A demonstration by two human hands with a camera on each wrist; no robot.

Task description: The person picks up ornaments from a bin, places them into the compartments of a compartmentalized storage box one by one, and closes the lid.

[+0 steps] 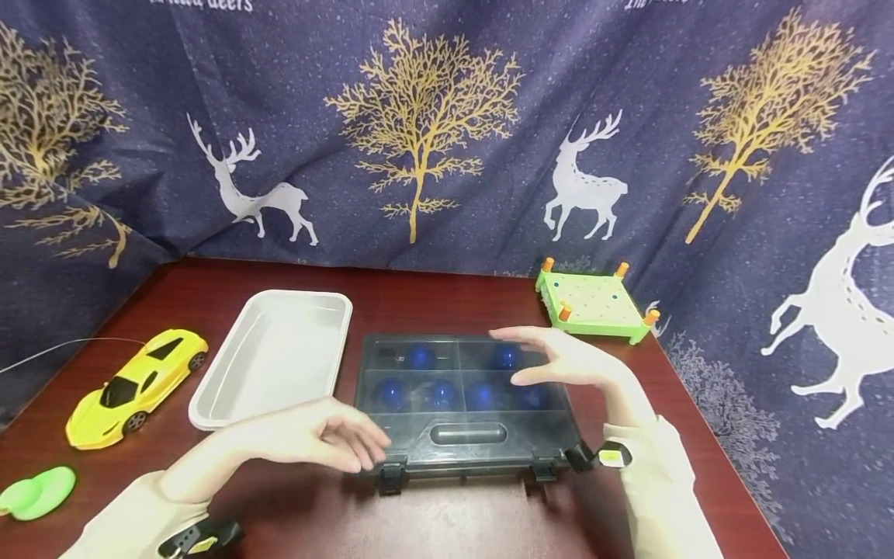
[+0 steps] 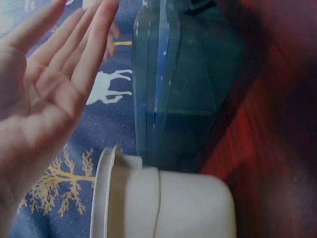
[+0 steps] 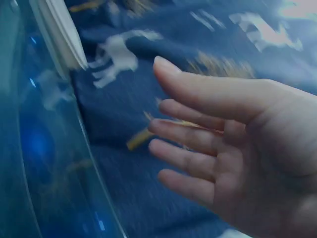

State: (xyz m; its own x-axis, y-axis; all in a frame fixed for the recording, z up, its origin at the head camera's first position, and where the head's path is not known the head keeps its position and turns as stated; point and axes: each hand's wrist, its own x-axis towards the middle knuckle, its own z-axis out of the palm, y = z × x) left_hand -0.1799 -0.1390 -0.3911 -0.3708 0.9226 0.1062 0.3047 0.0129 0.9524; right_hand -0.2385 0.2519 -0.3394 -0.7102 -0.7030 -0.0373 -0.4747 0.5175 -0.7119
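A dark translucent plastic case (image 1: 412, 431) lies on the table with its lid down, and several blue balls (image 1: 441, 394) show through the lid. Two black latches (image 1: 391, 475) hang along its front edge. My left hand (image 1: 328, 435) is at the case's front left corner, fingers relaxed and holding nothing. Over the right part of the lid is my right hand (image 1: 569, 359), its thumb and fingers spread apart with nothing between them. In the right wrist view the right hand (image 3: 213, 134) is beside the case (image 3: 49, 148), apart from it.
Left of the case stands a white tray (image 1: 275, 357). Farther left are a yellow toy car (image 1: 140, 388) and a green rounded object (image 1: 43, 493). A green toy bed-like frame (image 1: 594, 303) with orange posts stands at the back right, before a patterned curtain (image 1: 461, 140).
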